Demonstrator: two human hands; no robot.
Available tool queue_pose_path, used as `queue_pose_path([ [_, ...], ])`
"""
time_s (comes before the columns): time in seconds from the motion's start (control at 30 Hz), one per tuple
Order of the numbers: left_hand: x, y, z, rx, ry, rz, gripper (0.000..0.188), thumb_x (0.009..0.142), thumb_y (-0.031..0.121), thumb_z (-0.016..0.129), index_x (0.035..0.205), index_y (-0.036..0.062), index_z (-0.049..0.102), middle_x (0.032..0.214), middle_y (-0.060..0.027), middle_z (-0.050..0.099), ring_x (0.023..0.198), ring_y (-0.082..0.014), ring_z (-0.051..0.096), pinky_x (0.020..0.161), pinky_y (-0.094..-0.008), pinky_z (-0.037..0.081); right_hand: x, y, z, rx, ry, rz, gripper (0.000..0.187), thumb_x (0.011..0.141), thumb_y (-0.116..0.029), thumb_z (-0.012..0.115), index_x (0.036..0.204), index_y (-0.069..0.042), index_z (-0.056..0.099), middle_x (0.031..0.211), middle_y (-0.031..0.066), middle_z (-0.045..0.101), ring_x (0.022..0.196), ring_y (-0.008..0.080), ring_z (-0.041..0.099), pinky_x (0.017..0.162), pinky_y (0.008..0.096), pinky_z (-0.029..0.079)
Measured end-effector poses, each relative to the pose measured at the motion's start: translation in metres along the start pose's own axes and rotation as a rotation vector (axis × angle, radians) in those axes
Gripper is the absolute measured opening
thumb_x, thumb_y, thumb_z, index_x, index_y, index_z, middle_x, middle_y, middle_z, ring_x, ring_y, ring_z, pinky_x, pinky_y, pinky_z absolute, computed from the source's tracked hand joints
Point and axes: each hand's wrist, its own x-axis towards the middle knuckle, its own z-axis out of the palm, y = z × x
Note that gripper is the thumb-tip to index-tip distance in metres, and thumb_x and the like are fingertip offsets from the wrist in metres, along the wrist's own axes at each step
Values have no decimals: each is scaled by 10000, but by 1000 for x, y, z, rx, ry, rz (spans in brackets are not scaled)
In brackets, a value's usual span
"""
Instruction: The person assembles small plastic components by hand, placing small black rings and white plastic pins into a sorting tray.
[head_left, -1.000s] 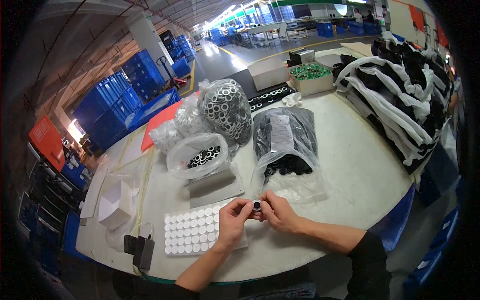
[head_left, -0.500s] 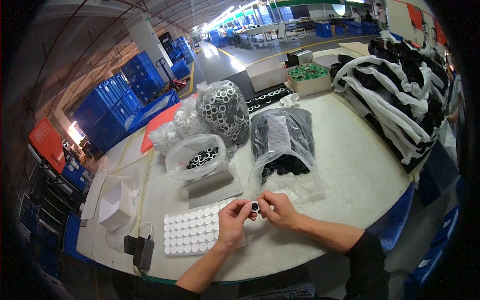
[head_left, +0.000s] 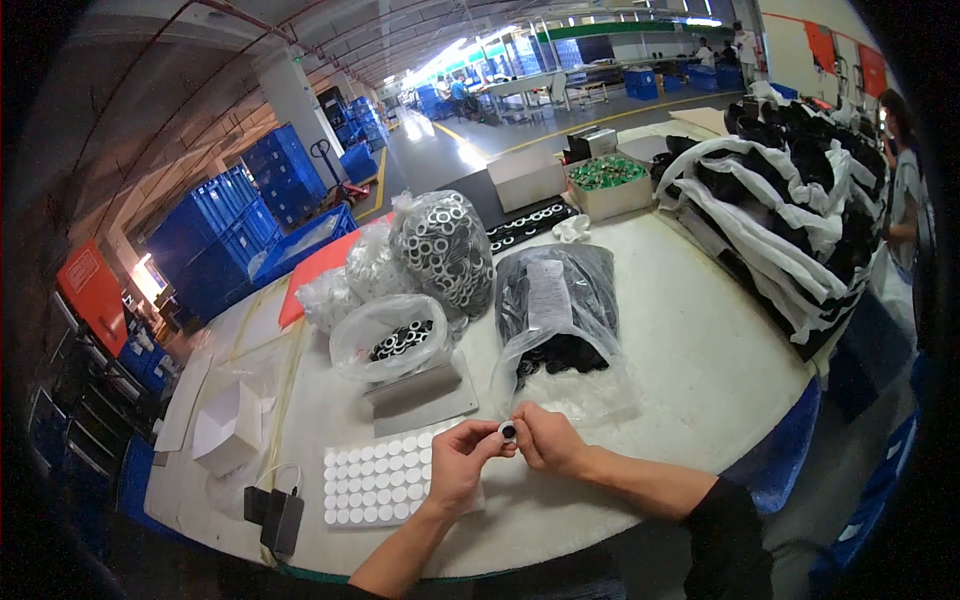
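Between my two hands is a small round white ring with a black centre point(head_left: 508, 431). My left hand point(head_left: 461, 466) pinches it from the left with thumb and fingertips. My right hand point(head_left: 549, 441) closes on its right side, also with the fingertips. Partly behind my left hand lies a block of white round discs in rows point(head_left: 372, 484). Just beyond my hands an opened clear bag of black parts point(head_left: 556, 300) lies with its mouth toward me. An open plastic bag point(head_left: 345, 345) holds several black-and-white rings, left of that bag.
A grey metal stand point(head_left: 425, 398) sits behind the discs. Full bags of rings point(head_left: 443, 250) stand farther back. At left are a white box point(head_left: 228, 430) and a black power adapter point(head_left: 281, 522). A box of green parts point(head_left: 610, 195) and a heap of black parts with white sheets point(head_left: 780, 210) occupy the far right.
The view has tilted slightly up, so the table appears lower. Both hands still hold the small ring, which has turned slightly between the fingers.
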Motion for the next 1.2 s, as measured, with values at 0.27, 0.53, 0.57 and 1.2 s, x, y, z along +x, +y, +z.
queue_pose_path([
  [0.27,1,-3,-8,332,32,119,82,851,24,592,879,-46,624,752,-78,645,649,-115,613,617,-238,507,1,-1,1,-129,-50,-50,108,897,-146,524,896,-42,495,689,189,558,589,382,572,517,446,447],
  [0.53,-4,7,5,126,22,43,103,840,55,630,891,-30,606,766,-61,635,675,-124,591,636,-259,492,6,-1,2,320,-24,136,202,913,-168,567,790,-8,576,594,41,547,529,73,467,478,251,381],
  [0.57,-4,2,4,172,30,76,122,818,43,650,906,-27,604,787,-73,640,680,-132,592,639,-261,493,5,-4,0,333,-35,121,207,915,-174,563,790,-9,574,594,35,546,523,74,465,477,251,381],
  [1.2,-3,-12,-24,-56,106,-44,156,838,11,621,973,-65,599,907,-136,653,781,-183,649,759,-290,547,1,-3,3,587,-184,407,173,920,-181,556,950,-17,604,718,-2,622,577,57,557,516,211,455],
])
